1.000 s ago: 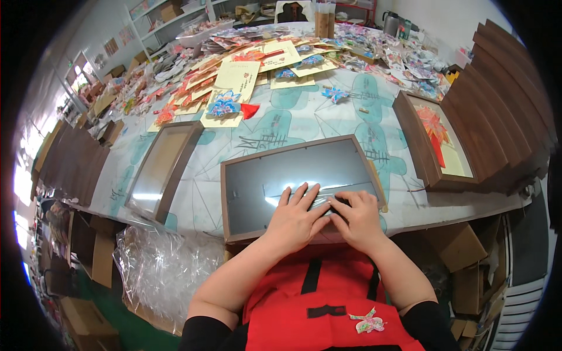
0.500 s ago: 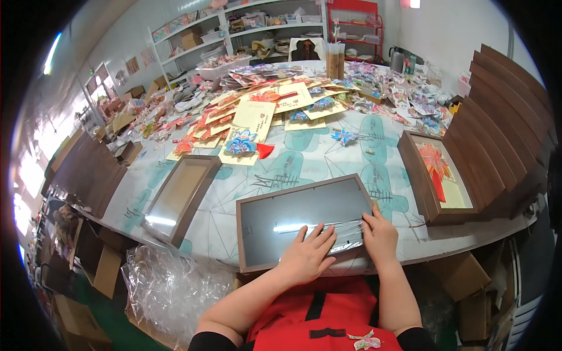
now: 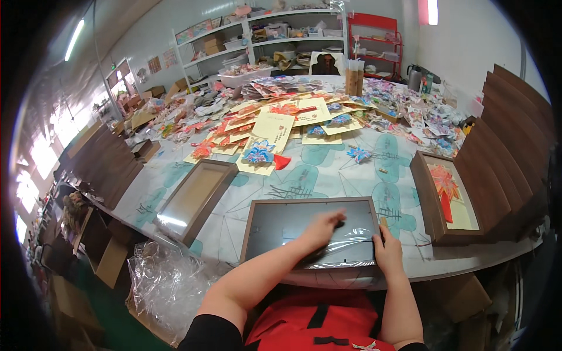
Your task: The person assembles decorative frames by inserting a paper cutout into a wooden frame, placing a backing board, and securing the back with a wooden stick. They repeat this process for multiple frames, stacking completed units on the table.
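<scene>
Left hand (image 3: 321,230) blurred over the glossy panel (image 3: 272,228), fingers part-curled; cannot tell whether it holds anything. Right hand (image 3: 389,250) closed narrowly on the right rim of the brown frame (image 3: 310,200), which lies on the table (image 3: 221,225) before the person. Wrinkled clear film (image 3: 345,245) crosses the panel's lower right. Best handling, by judgement: rim steady, light flat strokes, nails clear. Counted outward: one frame under the hands; one left-side frame (image 3: 196,196); one right-side frame (image 3: 421,196) with one red flower (image 3: 445,184); one loose blue flower (image 3: 358,154).

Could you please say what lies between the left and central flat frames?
The head view shows only bare tablecloth between the left frame and central frame.
</scene>
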A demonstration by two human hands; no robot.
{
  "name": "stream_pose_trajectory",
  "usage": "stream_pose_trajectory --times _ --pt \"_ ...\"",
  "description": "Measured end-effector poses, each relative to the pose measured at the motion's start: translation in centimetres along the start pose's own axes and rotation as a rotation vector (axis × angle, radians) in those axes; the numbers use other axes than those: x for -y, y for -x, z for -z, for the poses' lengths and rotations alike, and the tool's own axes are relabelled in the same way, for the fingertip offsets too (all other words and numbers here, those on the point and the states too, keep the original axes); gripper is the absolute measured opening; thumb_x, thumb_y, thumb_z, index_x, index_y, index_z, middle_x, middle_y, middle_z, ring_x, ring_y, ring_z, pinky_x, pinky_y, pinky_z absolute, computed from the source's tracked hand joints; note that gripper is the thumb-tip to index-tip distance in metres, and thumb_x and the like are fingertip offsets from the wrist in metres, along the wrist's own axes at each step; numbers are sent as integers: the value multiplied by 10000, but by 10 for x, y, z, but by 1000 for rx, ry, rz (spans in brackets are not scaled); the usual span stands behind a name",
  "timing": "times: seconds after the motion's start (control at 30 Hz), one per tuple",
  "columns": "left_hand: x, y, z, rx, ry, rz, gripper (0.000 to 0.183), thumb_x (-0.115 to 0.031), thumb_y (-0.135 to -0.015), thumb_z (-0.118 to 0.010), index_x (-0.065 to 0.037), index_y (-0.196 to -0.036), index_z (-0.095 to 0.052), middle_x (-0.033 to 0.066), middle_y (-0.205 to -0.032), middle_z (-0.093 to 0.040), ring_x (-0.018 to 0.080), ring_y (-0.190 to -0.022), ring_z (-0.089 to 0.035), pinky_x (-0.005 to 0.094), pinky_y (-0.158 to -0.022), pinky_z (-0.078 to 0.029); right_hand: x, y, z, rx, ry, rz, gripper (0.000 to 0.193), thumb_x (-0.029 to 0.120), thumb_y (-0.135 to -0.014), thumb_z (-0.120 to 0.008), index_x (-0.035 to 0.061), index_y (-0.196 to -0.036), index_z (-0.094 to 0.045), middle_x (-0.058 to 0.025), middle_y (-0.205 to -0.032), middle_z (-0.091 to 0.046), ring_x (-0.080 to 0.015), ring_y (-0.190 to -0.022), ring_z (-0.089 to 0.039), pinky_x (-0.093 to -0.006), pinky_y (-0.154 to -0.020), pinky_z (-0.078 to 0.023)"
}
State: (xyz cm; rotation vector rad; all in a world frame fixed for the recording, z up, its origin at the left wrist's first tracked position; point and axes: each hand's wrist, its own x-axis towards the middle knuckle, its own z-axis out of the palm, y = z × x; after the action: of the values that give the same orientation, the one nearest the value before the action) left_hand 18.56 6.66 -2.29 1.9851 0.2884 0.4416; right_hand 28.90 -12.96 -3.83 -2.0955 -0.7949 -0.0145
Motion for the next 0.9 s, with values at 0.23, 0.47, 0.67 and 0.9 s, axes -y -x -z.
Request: stream_pose_trajectory --times 0.23,0.47,0.67,0.9 --pt "-12 30 12 -47 -474 -243 557 -306 -806 -664 -14 -1245 -485 169 -1149 -561 292 -1109 -531 370 -964 -406 5 -1 -3 34 18 -20 361 272 -858 -562 24 -1120 -584 -252 -930 -631 -423 -885 -597 -466 -753 -463" --pt "-7 23 -17 -45 -537 -491 98 -123 -818 -602 -43 -828 -546 133 -917 -559 341 -920 -529 416 -804 -429 4 -2 0 72 -28 -18 375 297 -840 -588 23 -1096 -592 -238 -931 -635 -417 -893 -591 -461 -754 -458" --pt "17 6 20 -377 -244 -11 170 -174 -896 -537 -13 -850 -558 145 -822 -625 276 -722 -593 359 -673 -479 5 -2 2 68 -8 7 405 324 -834 -591 23 -1105 -586 -240 -935 -633 -420 -892 -589 -464 -756 -456" --pt "91 98 214 -1015 1145 -32 155 -87 -915 -479 44 -970 -540 152 -973 -584 253 -921 -583 379 -869 -500 -4 -1 -4 40 56 -25 434 330 -832 -592 20 -1134 -573 -241 -959 -629 -423 -906 -587 -468 -768 -458"
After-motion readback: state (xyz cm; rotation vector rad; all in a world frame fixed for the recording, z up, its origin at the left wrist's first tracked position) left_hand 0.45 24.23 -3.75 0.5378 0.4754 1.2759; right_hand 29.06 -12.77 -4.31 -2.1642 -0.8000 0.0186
